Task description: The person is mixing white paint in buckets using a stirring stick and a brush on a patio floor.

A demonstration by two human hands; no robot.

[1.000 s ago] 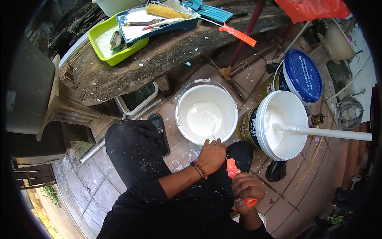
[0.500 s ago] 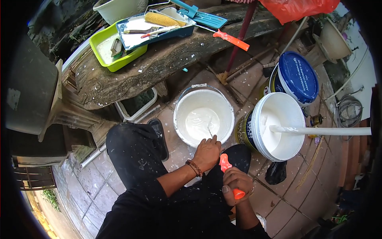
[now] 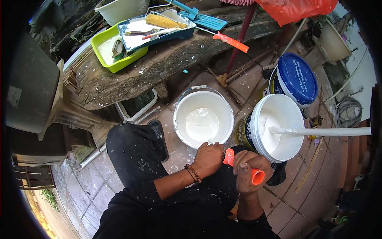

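Right grip (image 3: pixel 250 164) wraps firmly round an orange handle (image 3: pixel 229 157); left grip (image 3: pixel 208 160) curls closed around its thin rod (image 3: pixel 211 142).

Tiled outdoor terrace, domestic in look, in use as a painting area. Daylight at the lower left, green plants (image 3: pixel 49 199) beside the paving and reddish-brown floor tiles (image 3: pixel 294 199) mark a patio or yard; a rough timber slab bench (image 3: pixel 131 81) suits a home. Painting is evident from the open white pail (image 3: pixel 203 96) of paint, the blue-lidded paint bucket (image 3: pixel 297 77), the roller tray (image 3: pixel 181 34) and the yellow-sleeved paint roller (image 3: pixel 164 21), with white splashes on bench and tiles.
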